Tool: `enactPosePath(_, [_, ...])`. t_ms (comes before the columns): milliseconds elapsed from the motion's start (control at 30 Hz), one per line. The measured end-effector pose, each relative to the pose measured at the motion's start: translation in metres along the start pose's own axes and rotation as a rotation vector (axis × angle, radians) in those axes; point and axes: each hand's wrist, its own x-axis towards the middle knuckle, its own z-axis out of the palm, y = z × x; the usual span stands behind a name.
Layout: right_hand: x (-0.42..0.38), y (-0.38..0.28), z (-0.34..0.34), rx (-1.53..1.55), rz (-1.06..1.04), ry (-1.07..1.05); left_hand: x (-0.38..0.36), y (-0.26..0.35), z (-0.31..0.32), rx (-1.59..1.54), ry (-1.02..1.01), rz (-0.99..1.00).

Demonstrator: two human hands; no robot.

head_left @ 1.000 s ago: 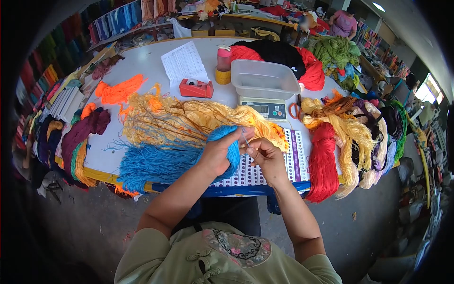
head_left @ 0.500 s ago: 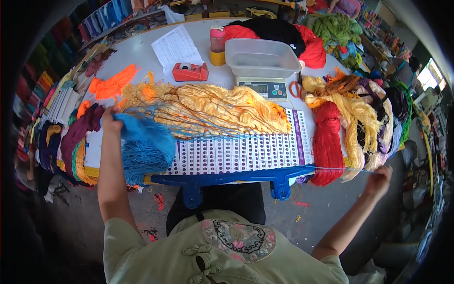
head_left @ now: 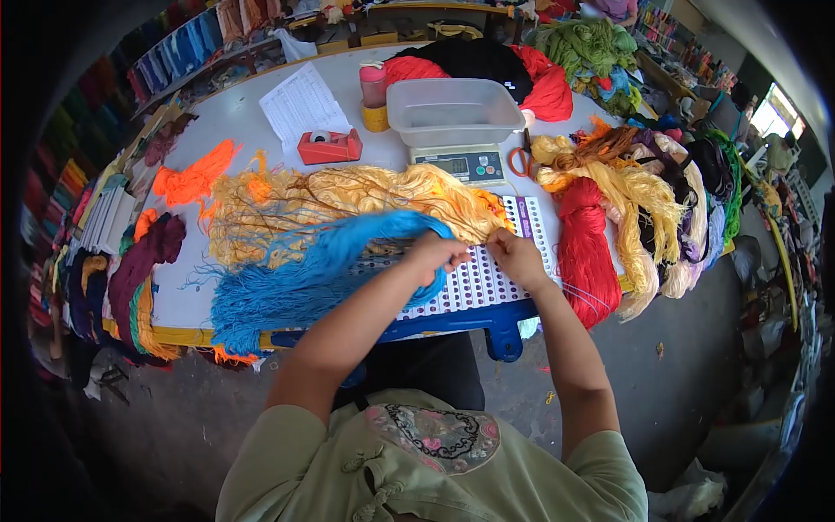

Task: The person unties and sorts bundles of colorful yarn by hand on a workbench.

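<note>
A long skein of blue thread [head_left: 296, 278] stretches across the front of the table, its loose strands fanned out at the left. My left hand [head_left: 432, 258] is closed round its looped right end. Just right of it, my right hand [head_left: 519, 261] is pinched at the edge of the perforated thread cards [head_left: 470, 283]; a thin pale blue strand trails from near it over the red skein [head_left: 584, 248]. Behind both hands lies a heap of cream and yellow thread [head_left: 348, 204], with loose brown strands across it.
Farther back stand a digital scale [head_left: 458, 165] with a clear plastic tub [head_left: 454, 109], a red tape dispenser [head_left: 329, 148], a pink-lidded jar [head_left: 373, 87] and a paper sheet [head_left: 302, 104]. Orange-handled scissors [head_left: 520, 162] lie by the scale. Coloured skeins [head_left: 648, 200] crowd the right edge.
My left hand has carried the blue skein's end from the left to the middle. My right hand has come in from far right, beyond the table edge, to beside it.
</note>
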Motion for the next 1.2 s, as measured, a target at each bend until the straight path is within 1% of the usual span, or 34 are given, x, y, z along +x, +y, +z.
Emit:
enactPosePath(33, [-0.001,0.002,0.0,0.032,-0.004,-0.001,0.003,-0.008,0.007,0.086,-0.012,0.086])
enactPosePath(67, [-0.002,0.004,0.001,0.059,-0.001,-0.013,0.007,-0.014,0.014,0.213,0.008,0.11])
enactPosePath(133, [-0.003,0.007,0.001,0.109,-0.001,-0.024,0.012,-0.022,0.026,0.423,0.1,0.269])
enactPosePath(167, [-0.003,0.01,0.001,0.15,-0.013,-0.043,0.016,-0.019,0.028,0.578,0.141,0.308])
enactPosePath(200, [-0.003,0.012,0.002,0.213,-0.024,-0.052,0.019,-0.019,0.029,0.576,0.122,0.303])
enactPosePath(267, [-0.004,0.012,0.001,0.237,-0.028,-0.057,0.024,-0.018,0.028,0.571,0.088,0.297])
enactPosePath(333, [-0.004,0.011,0.001,0.204,-0.06,-0.024,0.018,-0.015,0.031,0.392,0.104,0.191])
enactPosePath(367, [-0.005,0.009,-0.001,0.239,-0.045,-0.039,0.015,-0.015,0.032,0.304,0.11,0.132])
enactPosePath(400, [-0.003,0.018,0.005,0.279,-0.061,-0.033,0.017,-0.017,0.03,0.243,0.084,0.132])
enactPosePath(467, [-0.001,0.015,0.001,0.372,-0.001,-0.104,0.024,-0.022,0.028,0.118,0.029,0.122])
enactPosePath(500, [-0.001,0.01,-0.004,0.414,0.022,-0.127,0.014,-0.015,0.036,0.113,0.072,0.065])
enactPosePath(567, [-0.002,-0.001,-0.015,0.495,0.074,-0.171,0.02,-0.014,0.035,0.106,0.026,0.035])
enactPosePath(600, [0.001,-0.004,-0.017,0.568,0.132,-0.235,0.021,-0.013,0.034,0.102,0.0,0.016])
enactPosePath(633, [0.002,-0.005,-0.018,0.57,0.148,-0.25,0.022,-0.012,0.032,0.116,-0.042,0.012])
enactPosePath(733, [0.005,0.001,-0.016,0.62,0.169,-0.287,0.018,-0.007,0.034,0.261,0.017,0.0])
enactPosePath(867, [0.01,0.01,-0.009,0.701,0.195,-0.33,0.007,0.003,0.028,0.637,0.014,0.143])
enactPosePath(967, [0.008,0.012,-0.014,0.79,0.24,-0.356,0.019,-0.015,0.009,0.377,0.122,0.249])
enactPosePath(1067, [0.01,0.011,-0.016,0.817,0.269,-0.377,-0.006,0.009,0.011,-0.247,-0.036,0.202])
enactPosePath(1100, [0.011,0.012,-0.015,0.818,0.271,-0.384,-0.006,0.008,0.011,-0.315,-0.127,0.096])
enactPosePath(1200, [0.012,0.014,-0.013,0.798,0.272,-0.404,-0.01,0.003,0.018,-0.437,-0.346,-0.01])
